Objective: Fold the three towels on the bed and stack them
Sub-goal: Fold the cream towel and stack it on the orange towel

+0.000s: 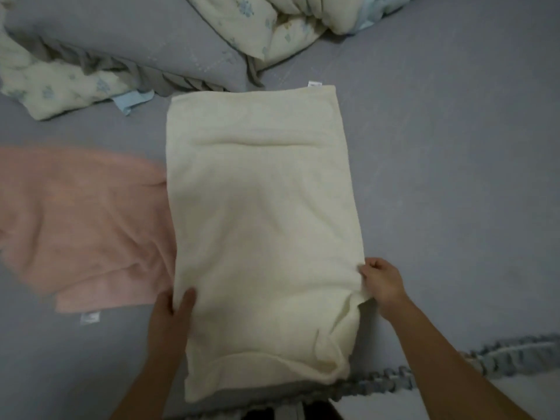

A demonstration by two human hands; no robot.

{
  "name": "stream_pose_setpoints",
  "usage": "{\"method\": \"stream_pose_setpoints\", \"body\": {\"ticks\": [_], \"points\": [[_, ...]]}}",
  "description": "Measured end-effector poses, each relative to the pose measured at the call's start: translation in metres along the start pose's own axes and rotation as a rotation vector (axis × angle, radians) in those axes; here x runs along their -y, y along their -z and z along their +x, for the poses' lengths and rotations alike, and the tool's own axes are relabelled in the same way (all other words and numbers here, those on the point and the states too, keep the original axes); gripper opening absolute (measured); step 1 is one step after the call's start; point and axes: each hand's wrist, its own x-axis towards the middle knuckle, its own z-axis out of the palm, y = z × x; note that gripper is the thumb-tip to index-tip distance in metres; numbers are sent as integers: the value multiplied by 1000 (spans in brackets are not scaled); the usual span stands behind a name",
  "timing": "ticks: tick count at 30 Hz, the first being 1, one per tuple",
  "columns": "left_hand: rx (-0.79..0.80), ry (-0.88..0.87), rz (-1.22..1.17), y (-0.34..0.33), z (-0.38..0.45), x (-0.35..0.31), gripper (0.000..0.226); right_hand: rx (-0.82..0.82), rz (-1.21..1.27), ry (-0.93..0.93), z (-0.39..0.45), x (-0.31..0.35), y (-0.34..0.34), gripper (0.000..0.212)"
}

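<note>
Grey bed (454, 147): cream towel (260, 213), pink towel (78, 225), pillow (136, 47), quilt (272, 22).

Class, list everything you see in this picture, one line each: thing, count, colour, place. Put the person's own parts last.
Cream terry towel: one, cream, centre of bed, laid lengthwise.
Pink terry towel: one, pink, left, partly under the cream one.
Grey pillow: one, grey, top left.
Floral quilt: one, cream with blue flowers, bunched along the top.
Grey bedsheet: one, grey, beneath everything.
Left hand: gripping the cream towel's left edge.
Right hand: pinching its right edge.
</note>
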Motion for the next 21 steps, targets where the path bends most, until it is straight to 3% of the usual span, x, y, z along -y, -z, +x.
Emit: {"method": "stream_pose_setpoints", "body": {"ticks": [1,5,9,13,15,18,21], "points": [[41,26,20,-1,-8,12,29,-4,-38,-5,-11,-18,2,6],[57,98,135,-1,-48,58,37,-39,-44,-42,-58,-73,-4,27],[62,157,140,-7,-93,102,29,135,-245,-155,-104,-122,-26,41],[151,265,-38,-9,-125,127,31,212,-175,-216,-117,-150,-24,25],[168,225,-35,-9,-134,138,37,223,-221,-187,-118,-162,-13,20],[63,213,11,-5,-145,158,33,221,-332,-157,-120,-184,12,13],[37,241,-42,-2,-153,173,18,160,-207,-178,-120,-202,23,21]]}}
